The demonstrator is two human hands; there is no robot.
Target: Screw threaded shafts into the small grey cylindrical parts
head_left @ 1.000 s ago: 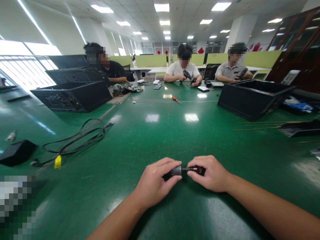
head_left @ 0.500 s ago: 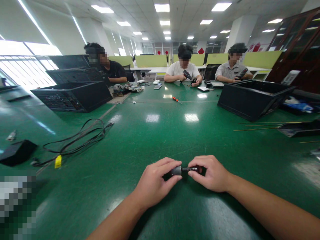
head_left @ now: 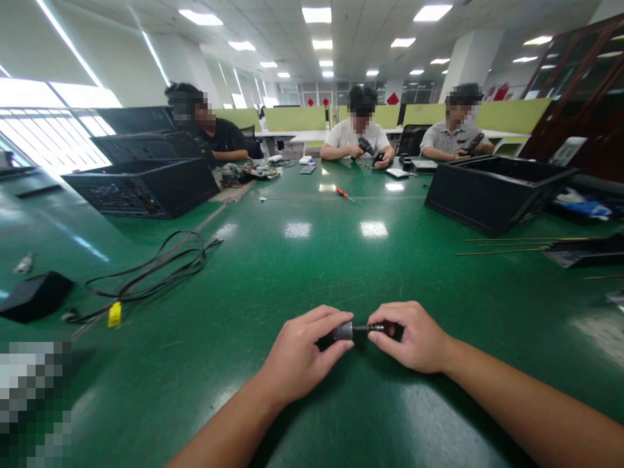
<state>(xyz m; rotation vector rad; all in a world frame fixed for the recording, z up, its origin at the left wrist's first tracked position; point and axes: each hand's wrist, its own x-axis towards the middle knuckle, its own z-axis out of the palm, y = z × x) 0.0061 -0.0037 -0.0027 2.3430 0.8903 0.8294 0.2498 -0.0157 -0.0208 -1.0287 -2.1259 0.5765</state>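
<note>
A dark grey cylinder (head_left: 344, 331) is gripped by my left hand (head_left: 302, 354), thumb below and fingers above it. From its right end comes a thin dark rod (head_left: 361, 328). At the rod's far end is a small coiled, spring-like part (head_left: 377, 327), pinched between the thumb and fingers of my right hand (head_left: 419, 338). Both hands hold the pieces in line, just above the green table (head_left: 322, 273). My right fingers partly hide that end, so I cannot tell whether the pieces are joined.
Coiled black cable (head_left: 160, 266) with a yellow tag lies left, near a black block (head_left: 36, 296). Black computer cases stand at left (head_left: 141, 188) and right (head_left: 487, 195). An orange screwdriver (head_left: 344, 194) lies ahead; thin brass rods (head_left: 507, 249) lie right. Three people sit across the table.
Almost nothing differs. Both hands keep the same hold on the cylinder and the spring-like part, with only a very slight shift in view.
</note>
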